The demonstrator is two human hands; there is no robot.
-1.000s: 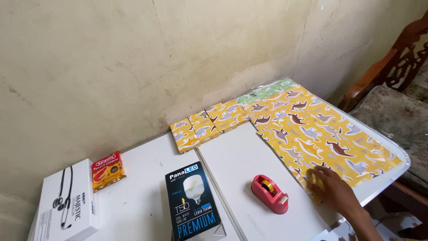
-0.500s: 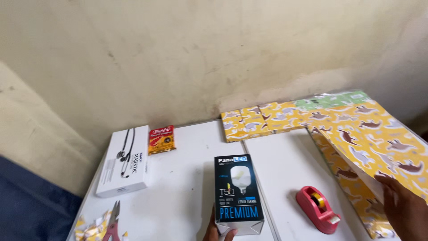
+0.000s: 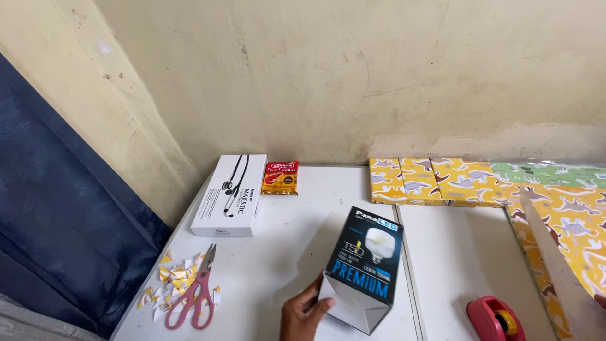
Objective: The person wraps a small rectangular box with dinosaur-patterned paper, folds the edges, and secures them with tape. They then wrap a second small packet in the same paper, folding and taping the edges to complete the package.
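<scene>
1. Near the front edge of the white table, about midway along it, the left hand grips the bulb box by its lower left corner, thumb on the pale end flap and fingers closed behind; the box is tilted, its dark printed face turned up and to the right.
2. At the far right edge of the view, only a sliver of the right hand shows beside the lifted sheet of yellow wrapping paper; I cannot tell whether it is closed on the paper.
3. Right of the box, at the front edge, sits a red tape dispenser, partly cut off by the view.
4. Along the back edge, against the wall, lie three parcels wrapped in the same yellow paper, with a green sheet beyond them to the right.
5. At the back left lies a white flat box, with a small red and orange packet just beside it.
6. At the front left corner, pink-handled scissors lie among paper scraps.
7. Left of the table hangs a dark blue cloth.
</scene>
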